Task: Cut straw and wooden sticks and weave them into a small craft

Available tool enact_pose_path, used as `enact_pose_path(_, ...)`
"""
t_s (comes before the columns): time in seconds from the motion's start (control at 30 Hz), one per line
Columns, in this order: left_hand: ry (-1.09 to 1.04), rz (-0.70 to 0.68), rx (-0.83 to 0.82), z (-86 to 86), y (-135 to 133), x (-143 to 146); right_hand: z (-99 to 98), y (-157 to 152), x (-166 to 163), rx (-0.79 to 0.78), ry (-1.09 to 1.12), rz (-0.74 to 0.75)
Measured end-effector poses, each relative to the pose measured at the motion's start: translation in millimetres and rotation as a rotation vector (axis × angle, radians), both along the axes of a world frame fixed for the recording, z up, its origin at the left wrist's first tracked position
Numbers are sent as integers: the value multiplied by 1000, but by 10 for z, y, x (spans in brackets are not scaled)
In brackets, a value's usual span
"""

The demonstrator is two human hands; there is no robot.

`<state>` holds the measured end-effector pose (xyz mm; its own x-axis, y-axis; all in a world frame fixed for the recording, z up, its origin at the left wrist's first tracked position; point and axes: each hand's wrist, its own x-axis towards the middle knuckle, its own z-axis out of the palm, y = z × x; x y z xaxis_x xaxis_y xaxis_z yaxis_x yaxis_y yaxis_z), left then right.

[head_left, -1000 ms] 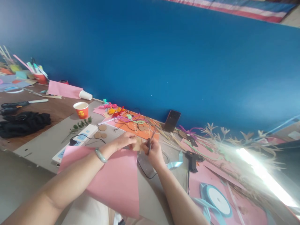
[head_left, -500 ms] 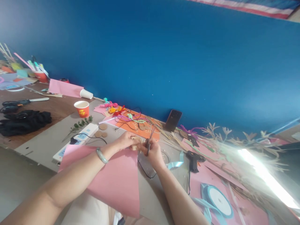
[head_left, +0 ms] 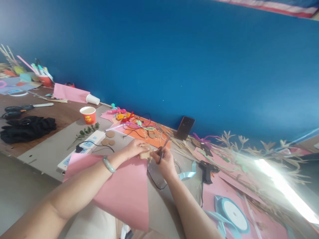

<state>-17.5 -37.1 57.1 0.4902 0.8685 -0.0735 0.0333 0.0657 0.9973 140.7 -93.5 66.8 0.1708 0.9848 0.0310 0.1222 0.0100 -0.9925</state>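
My left hand point(head_left: 134, 148) is closed on a small tan piece point(head_left: 146, 153) that looks like cardboard, held over the far edge of a pink sheet point(head_left: 124, 186). Close beside it, my right hand point(head_left: 164, 162) grips a pair of scissors point(head_left: 160, 154) with dark handles, blades pointing up and away. The right fingertips come up to the tan piece; whether they pinch it I cannot tell. Beyond both hands lies an orange sheet point(head_left: 136, 133) strewn with scraps and thin cords. Several round brown discs point(head_left: 110, 133) rest left of the hands.
A white power strip point(head_left: 96, 137), a leafy sprig point(head_left: 86, 132) and a red paper cup point(head_left: 88, 115) stand to the left. A phone point(head_left: 185, 127) leans on the blue wall. Rightward are a glue gun point(head_left: 206, 171), a ribbon spool point(head_left: 234, 214) and dried stems point(head_left: 239, 141).
The tan piece has turned so that a broader face shows. My right hand has tilted the scissors, their blades now leaning more to the right. The view has shifted slightly.
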Motion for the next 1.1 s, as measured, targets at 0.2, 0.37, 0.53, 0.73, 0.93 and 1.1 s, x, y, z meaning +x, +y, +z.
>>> enact_pose_path(0.2, -76, 60, -144, 72, -14, 16, -4, 5, 12, 25, -20, -28)
enact_pose_path(0.37, -77, 13, -101, 60, -14, 4, -17, 10, 16, 23, -35, -51)
enact_pose_path(0.53, -47, 97, -47, -45, -6, 49, 27, -18, -9, 23, -90, -55)
enact_pose_path(0.73, -83, 145, -16, -3, 26, 9, 39, 1, 24, -27, -155, -40)
enact_pose_path(0.93, -108, 374, 45, 31, 109, -90, 81, 37, 167, -64, -441, 101)
enact_pose_path(1.1, -89, 453, 67, 116, 120, -117, 170, 13, 273, -84, -709, 147)
